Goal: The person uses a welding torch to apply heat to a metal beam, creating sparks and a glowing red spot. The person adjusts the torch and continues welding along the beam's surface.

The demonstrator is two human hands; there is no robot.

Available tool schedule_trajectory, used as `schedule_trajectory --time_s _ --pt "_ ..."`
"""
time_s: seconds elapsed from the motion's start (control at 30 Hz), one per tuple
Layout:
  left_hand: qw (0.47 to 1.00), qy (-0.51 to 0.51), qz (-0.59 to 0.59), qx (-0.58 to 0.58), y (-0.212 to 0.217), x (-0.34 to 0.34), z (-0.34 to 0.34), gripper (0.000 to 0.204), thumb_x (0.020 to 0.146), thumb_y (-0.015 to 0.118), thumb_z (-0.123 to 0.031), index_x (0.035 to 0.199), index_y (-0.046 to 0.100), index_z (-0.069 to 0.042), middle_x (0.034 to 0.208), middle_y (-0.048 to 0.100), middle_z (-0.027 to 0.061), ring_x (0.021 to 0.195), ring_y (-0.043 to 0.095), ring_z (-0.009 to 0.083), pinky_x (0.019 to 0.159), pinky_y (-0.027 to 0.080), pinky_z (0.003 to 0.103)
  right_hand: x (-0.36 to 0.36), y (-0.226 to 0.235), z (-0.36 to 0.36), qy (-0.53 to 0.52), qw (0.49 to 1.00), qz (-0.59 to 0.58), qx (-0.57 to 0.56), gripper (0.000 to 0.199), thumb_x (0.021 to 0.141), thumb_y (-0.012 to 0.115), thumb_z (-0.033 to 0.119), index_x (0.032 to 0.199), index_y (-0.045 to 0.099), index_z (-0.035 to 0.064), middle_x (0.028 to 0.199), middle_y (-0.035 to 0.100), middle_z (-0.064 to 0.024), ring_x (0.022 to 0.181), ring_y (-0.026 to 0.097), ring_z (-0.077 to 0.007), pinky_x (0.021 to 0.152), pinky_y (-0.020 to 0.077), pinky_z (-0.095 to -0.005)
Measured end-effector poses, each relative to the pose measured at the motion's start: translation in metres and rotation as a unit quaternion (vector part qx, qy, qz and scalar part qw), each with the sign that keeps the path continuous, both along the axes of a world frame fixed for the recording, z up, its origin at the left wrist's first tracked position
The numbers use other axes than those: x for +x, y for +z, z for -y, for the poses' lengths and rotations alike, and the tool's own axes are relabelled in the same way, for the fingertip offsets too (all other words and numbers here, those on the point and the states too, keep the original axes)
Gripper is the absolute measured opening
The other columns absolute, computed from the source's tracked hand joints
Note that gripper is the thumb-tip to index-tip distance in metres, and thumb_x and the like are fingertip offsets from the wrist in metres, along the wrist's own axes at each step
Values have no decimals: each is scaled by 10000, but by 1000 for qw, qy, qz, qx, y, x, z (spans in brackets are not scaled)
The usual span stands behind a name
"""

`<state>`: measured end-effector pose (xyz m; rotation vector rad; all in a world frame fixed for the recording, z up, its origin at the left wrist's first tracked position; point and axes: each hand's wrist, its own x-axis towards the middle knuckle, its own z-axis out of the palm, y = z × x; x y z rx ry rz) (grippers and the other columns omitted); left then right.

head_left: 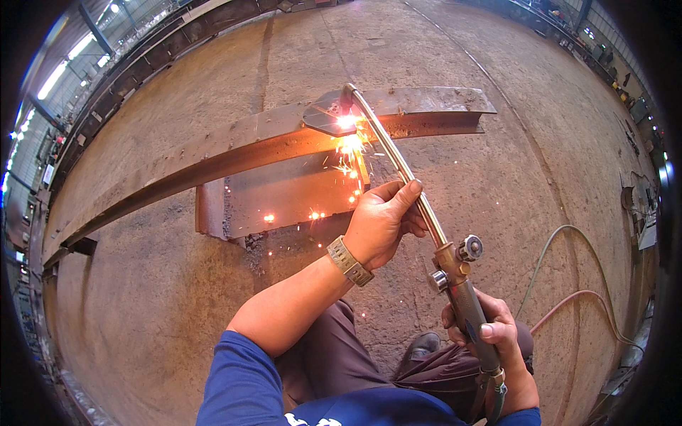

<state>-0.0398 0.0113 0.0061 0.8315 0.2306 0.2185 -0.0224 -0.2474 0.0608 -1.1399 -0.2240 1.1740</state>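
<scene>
My right hand [497, 334] is wrapped around the cutting torch [419, 202] handle; my left hand [382, 221] curls around its tube, the tip sparking on the steel beam [234, 145].

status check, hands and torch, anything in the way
Right hand grips torch handle; left hand steadies its tube. Tip at steel beam, sparks flying. Hoses trail right, nothing blocking.

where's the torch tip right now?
In the head view, upper centre: the torch tip sits over the steel beam, just above the bright cut point with sparks, beside a small flat plate on the beam's top.
</scene>
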Motion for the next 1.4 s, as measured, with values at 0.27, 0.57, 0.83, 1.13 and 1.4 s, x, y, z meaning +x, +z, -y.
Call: schedule_trajectory --time_s 0.27,0.57,0.83,1.13,1.4 --pt "1000 9 3 -2 1 -1 2 329 922 672 -354 956 630 -30 803 665 65 636 629 146 567 513 272 1 -1 2 5 1000 5 -3 977 622 733 353 1421 393 -94 991 596 -210 761 562 -188 674 459 -275" --pt "1000 9 -1 -3 0 -1 0 329 920 677 -346 987 619 -29 795 668 70 638 635 158 564 521 276 0 -1 0 5 1000 10 -1 975 633 740 355 1424 389 -95 984 594 -211 725 555 -179 653 459 -272" --pt "1000 5 0 0 -1 -1 0 304 935 660 -334 981 622 -36 794 669 72 645 643 162 569 525 278 1 -2 1 8 1000 10 5 968 645 738 354 1427 384 -94 988 597 -211 728 556 -178 651 457 -269" --pt "1000 10 -1 5 1 -2 0 295 947 643 -329 966 630 -35 808 671 70 665 641 158 580 518 277 0 -3 0 2 1000 6 3 974 632 748 347 1424 390 -93 1004 603 -214 758 564 -180 668 460 -267" --pt "1000 6 2 8 0 -2 -1 319 936 653 -353 963 629 -36 799 670 67 659 640 155 581 515 274 0 -2 0 0 1000 1 4 974 630 751 347 1424 393 -90 992 602 -212 742 559 -179 664 456 -267"
